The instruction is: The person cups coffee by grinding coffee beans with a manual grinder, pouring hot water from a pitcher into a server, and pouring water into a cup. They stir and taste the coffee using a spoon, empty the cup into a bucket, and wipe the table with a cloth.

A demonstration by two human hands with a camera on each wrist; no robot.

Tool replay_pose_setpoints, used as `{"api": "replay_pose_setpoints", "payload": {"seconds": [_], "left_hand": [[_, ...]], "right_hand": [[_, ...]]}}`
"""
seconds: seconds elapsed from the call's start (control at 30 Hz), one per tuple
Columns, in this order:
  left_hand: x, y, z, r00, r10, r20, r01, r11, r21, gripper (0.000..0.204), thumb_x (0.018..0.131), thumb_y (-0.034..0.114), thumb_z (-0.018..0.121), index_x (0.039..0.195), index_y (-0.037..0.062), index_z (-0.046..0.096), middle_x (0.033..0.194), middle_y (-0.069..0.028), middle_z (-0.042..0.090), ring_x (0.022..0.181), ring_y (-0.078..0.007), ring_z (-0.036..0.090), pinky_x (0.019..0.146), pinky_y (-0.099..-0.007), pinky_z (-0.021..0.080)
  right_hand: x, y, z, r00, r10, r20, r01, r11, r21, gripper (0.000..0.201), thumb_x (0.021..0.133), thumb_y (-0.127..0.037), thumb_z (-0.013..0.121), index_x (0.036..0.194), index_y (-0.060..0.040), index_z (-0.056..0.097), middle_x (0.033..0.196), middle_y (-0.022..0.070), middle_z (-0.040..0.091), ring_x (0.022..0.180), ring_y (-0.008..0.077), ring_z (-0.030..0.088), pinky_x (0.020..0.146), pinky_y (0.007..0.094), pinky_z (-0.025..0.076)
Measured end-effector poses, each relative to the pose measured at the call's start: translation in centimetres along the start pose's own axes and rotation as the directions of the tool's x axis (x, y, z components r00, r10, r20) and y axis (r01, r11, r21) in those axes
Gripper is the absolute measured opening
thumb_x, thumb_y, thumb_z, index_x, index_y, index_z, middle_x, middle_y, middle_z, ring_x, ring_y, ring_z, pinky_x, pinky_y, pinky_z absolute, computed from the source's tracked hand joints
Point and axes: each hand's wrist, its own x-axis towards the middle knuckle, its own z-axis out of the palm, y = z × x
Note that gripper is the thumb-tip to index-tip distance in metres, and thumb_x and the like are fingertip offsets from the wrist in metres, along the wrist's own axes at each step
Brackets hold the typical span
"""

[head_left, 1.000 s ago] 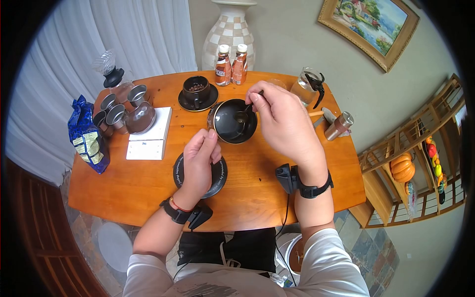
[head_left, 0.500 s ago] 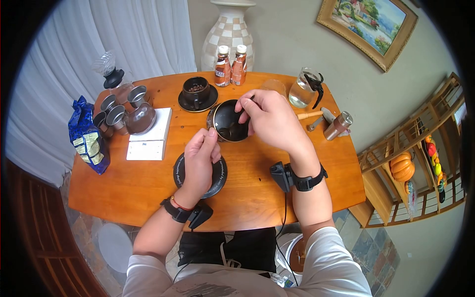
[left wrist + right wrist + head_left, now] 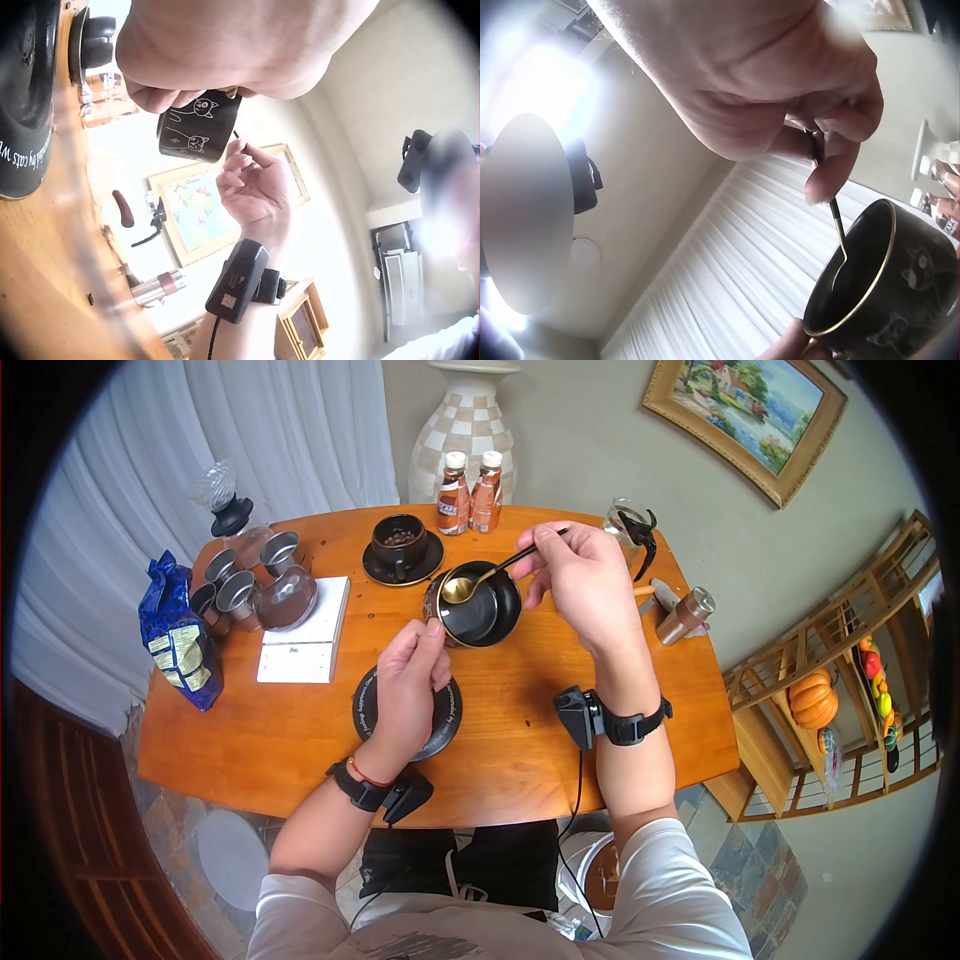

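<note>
A black cup (image 3: 492,628) with a gold rim and white cat drawings (image 3: 196,142) is held tilted above the table. My left hand (image 3: 405,680) grips it at its near left side, where the fingers hide the handle. With thumb and fingertips my right hand (image 3: 582,582) pinches the black handle of a gold spoon (image 3: 460,591). In the head view the spoon's bowl lies over the cup's left inner wall; the right wrist view shows its tip inside the cup's mouth (image 3: 859,262). Below the left hand, a black saucer with white lettering (image 3: 447,728) lies on the table.
Behind stand a second black cup with brown beans (image 3: 398,538) on its saucer and two bottles (image 3: 453,500). At left are a white scale (image 3: 298,662), metal cups (image 3: 237,596) and a blue bag (image 3: 175,630). A glass pitcher (image 3: 622,525) and metal cylinder (image 3: 686,615) stand right.
The right hand first moved left over the cup, hiding the spoon's bowl, then back right, turning so the spoon now slants across to the cup's left side. The left hand keeps its grip.
</note>
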Motion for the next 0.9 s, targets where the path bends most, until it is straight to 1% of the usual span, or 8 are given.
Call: {"api": "replay_pose_setpoints", "payload": {"seconds": [0.13, 0.23, 0.47, 0.53, 0.67, 0.73, 0.83, 0.9], "left_hand": [[0.0, 0.1, 0.2, 1.000, -0.017, -0.015, 0.017, 1.000, 0.015, 0.028, 0.108, 0.025, 0.053, 0.083, 0.0148, 0.047, 0.073, 0.0057, 0.036, 0.064, -0.0065, 0.033, 0.057, -0.0240, 0.027], [0.0, 0.0, 0.1, 1.000, -0.021, -0.020, 0.021, 1.000, 0.011, 0.028, 0.108, 0.024, 0.053, 0.083, 0.0148, 0.047, 0.073, 0.0057, 0.037, 0.064, -0.0065, 0.033, 0.057, -0.0240, 0.027], [0.0, 0.1, 0.1, 1.000, -0.016, -0.017, 0.016, 1.000, 0.004, 0.027, 0.108, 0.024, 0.053, 0.083, 0.0145, 0.047, 0.073, 0.0054, 0.037, 0.064, -0.0065, 0.034, 0.057, -0.0239, 0.027], [0.0, 0.0, 0.0, 1.000, -0.011, -0.010, 0.011, 1.000, 0.004, 0.028, 0.108, 0.024, 0.053, 0.083, 0.0144, 0.047, 0.073, 0.0053, 0.038, 0.064, -0.0066, 0.034, 0.057, -0.0239, 0.027], [0.0, -0.1, 0.1, 1.000, -0.014, -0.017, 0.014, 1.000, 0.007, 0.028, 0.108, 0.024, 0.053, 0.083, 0.0143, 0.048, 0.073, 0.0053, 0.038, 0.063, -0.0067, 0.033, 0.057, -0.0239, 0.027], [-0.1, -0.1, 0.1, 1.000, -0.013, -0.018, 0.013, 1.000, 0.013, 0.028, 0.108, 0.024, 0.053, 0.083, 0.0143, 0.048, 0.072, 0.0053, 0.037, 0.063, -0.0067, 0.033, 0.057, -0.0239, 0.027], [-0.1, 0.1, 0.1, 1.000, -0.014, -0.010, 0.014, 0.999, 0.034, 0.028, 0.108, 0.025, 0.053, 0.083, 0.0143, 0.048, 0.071, 0.0054, 0.037, 0.063, -0.0064, 0.032, 0.057, -0.0239, 0.027], [0.0, -0.1, 0.0, 1.000, -0.015, -0.010, 0.015, 1.000, 0.027, 0.028, 0.108, 0.025, 0.053, 0.083, 0.0143, 0.048, 0.071, 0.0053, 0.037, 0.063, -0.0063, 0.032, 0.057, -0.0238, 0.027]], "right_hand": [[-0.9, -0.8, 0.4, 0.994, -0.074, -0.075, 0.063, 0.987, -0.146, 0.028, 0.105, -0.016, 0.052, 0.091, 0.0033, 0.066, 0.072, 0.0079, 0.069, 0.051, 0.0115, 0.060, 0.050, 0.0266, 0.050], [-1.0, -0.6, 0.7, 0.989, -0.137, -0.063, 0.122, 0.970, -0.210, 0.028, 0.104, -0.017, 0.056, 0.089, 0.0032, 0.067, 0.068, 0.0063, 0.069, 0.053, 0.0105, 0.062, 0.051, 0.0264, 0.050], [-1.2, -0.4, 1.1, 0.975, -0.210, -0.067, 0.184, 0.944, -0.274, 0.027, 0.104, -0.017, 0.058, 0.092, 0.0039, 0.069, 0.068, 0.0043, 0.065, 0.055, 0.0088, 0.061, 0.051, 0.0241, 0.048], [-1.1, 0.0, 1.1, 0.947, -0.311, -0.083, 0.261, 0.892, -0.368, 0.026, 0.104, -0.017, 0.058, 0.092, 0.0039, 0.068, 0.068, 0.0038, 0.065, 0.057, 0.0086, 0.061, 0.052, 0.0243, 0.049], [-1.1, 0.3, 0.9, 0.928, -0.366, -0.067, 0.302, 0.846, -0.440, 0.024, 0.104, -0.016, 0.057, 0.095, 0.0039, 0.067, 0.070, 0.0043, 0.064, 0.059, 0.0086, 0.061, 0.053, 0.0254, 0.049], [-1.5, 0.0, 1.0, 0.925, -0.381, -0.019, 0.328, 0.819, -0.471, 0.017, 0.100, -0.009, 0.056, 0.095, 0.0033, 0.067, 0.086, 0.0229, 0.070, 0.082, 0.0413, 0.069, 0.075, 0.0432, 0.055], [-2.0, -0.1, 1.0, 0.903, -0.419, 0.093, 0.396, 0.728, -0.560, 0.016, 0.099, -0.007, 0.054, 0.096, 0.0031, 0.065, 0.094, 0.0247, 0.069, 0.091, 0.0416, 0.067, 0.081, 0.0464, 0.054], [-2.5, -0.6, 1.1, 0.911, -0.394, 0.121, 0.383, 0.699, -0.604, 0.016, 0.098, -0.006, 0.053, 0.095, 0.0031, 0.065, 0.094, 0.0247, 0.069, 0.092, 0.0411, 0.067, 0.082, 0.0470, 0.053]]}}
